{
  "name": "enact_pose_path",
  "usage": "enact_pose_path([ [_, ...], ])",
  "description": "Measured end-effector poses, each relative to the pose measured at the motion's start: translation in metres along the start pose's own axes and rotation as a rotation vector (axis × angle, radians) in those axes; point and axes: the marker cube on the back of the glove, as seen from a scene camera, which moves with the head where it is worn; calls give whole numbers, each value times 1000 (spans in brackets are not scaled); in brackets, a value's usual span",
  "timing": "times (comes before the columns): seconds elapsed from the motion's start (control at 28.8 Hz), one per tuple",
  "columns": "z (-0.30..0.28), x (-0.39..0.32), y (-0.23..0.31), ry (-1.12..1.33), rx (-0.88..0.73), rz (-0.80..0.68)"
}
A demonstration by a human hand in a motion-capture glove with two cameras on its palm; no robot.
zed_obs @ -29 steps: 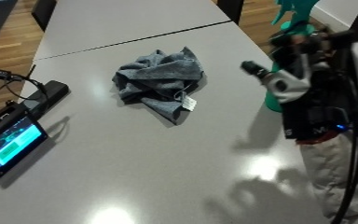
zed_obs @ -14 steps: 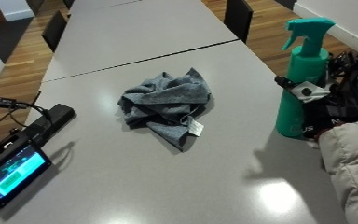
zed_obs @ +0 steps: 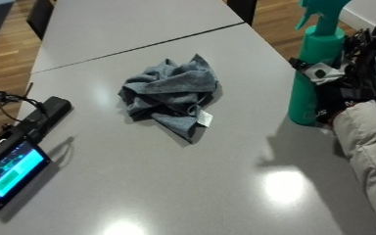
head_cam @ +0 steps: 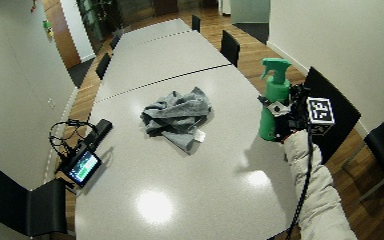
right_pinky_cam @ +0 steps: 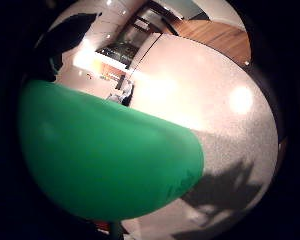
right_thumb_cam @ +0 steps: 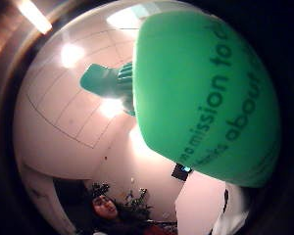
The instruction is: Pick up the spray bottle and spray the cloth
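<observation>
One spray bottle (zed_obs: 313,73) upright in the right hand (zed_obs: 331,95), fingers around it; one cloth (zed_obs: 172,93) nearby.

outside: high, over table (zed_obs: 175,186); wide: higher, same table; palm views: against spray bottle (right_thumb_cam: 206,93)

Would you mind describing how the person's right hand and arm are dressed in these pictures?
The right hand wears a black glove with black straps. The arm is in a puffy, quilted sleeve of an off-white colour, which reaches to the wrist; in the wide outside view it covers the whole arm. Only this arm is in view.
</observation>
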Motion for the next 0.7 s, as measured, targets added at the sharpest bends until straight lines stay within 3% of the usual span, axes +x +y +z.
enact_pose_path([
  [0.21,-30,6,21,140,-21,105],
  [0.7,6,-35,-42,1104,-235,-96],
])
